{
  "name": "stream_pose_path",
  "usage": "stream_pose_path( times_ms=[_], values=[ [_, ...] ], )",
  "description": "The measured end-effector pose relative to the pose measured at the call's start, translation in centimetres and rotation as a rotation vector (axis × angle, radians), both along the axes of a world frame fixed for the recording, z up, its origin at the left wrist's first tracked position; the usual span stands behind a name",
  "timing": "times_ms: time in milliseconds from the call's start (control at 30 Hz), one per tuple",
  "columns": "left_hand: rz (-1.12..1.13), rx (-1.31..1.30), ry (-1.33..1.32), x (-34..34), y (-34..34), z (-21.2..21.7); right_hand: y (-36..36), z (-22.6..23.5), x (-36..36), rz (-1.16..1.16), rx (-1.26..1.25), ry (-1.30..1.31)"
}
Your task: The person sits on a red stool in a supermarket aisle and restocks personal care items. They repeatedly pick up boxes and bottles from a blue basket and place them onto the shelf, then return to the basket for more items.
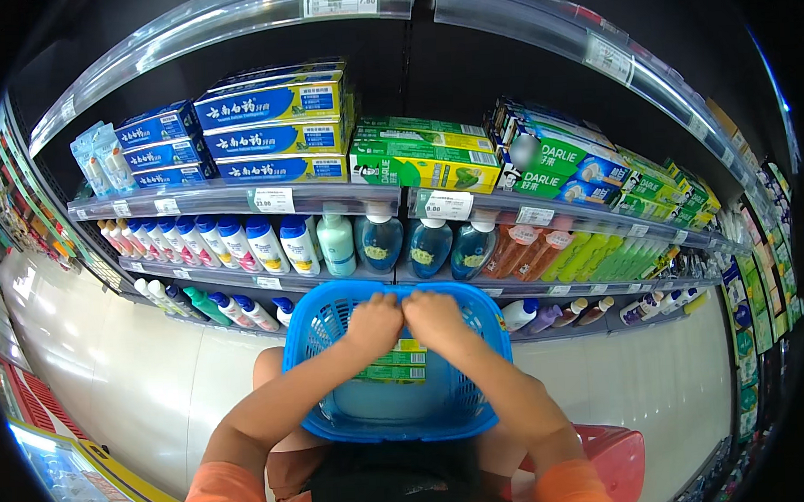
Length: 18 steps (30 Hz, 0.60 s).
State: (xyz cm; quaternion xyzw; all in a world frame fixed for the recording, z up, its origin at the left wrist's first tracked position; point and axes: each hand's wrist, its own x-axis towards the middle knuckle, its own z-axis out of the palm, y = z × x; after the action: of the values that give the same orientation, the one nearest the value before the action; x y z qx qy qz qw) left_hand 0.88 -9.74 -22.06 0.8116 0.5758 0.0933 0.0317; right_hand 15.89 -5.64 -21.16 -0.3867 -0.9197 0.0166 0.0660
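Note:
A blue plastic shopping basket [383, 431] rests on my lap, with perforated sides. Both forearms reach over it toward its far rim. My left hand [376, 324] is closed on that rim, just left of the middle. Right beside it, nearly touching, my right hand [434, 320] is also closed on the rim. Beneath my wrists, several green and yellow toothpaste boxes [391, 371] lie on the basket floor, partly covered by my arms. My fingertips are hidden behind the knuckles.
Ahead, a shelf holds blue toothpaste boxes [272, 140] and green toothpaste boxes [425, 151]. Below them stand shampoo bottles [263, 244] and dark blue bottles [426, 248]. A red plastic stool [619, 461] shows at lower right. Pale tiled floor [623, 376] lies around me.

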Motion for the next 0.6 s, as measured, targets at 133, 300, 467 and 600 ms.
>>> stream_pose_path(
  times_ms=[133,300,467,600],
  values=[
    [-0.101,0.734,-0.230,-0.7,2.6,11.4,1.6,12.2,1.1,0.002,0.570,0.590],
    [-0.022,0.845,-0.133,-0.8,5.8,17.6,5.7,17.3,1.4,-0.116,0.670,0.412],
    [0.023,0.808,-0.031,-0.8,8.7,15.9,7.3,16.3,0.7,-0.113,0.601,0.332],
    [0.039,0.858,0.057,-0.8,8.7,15.7,7.1,15.6,0.6,-0.115,0.663,0.380]
  ],
)
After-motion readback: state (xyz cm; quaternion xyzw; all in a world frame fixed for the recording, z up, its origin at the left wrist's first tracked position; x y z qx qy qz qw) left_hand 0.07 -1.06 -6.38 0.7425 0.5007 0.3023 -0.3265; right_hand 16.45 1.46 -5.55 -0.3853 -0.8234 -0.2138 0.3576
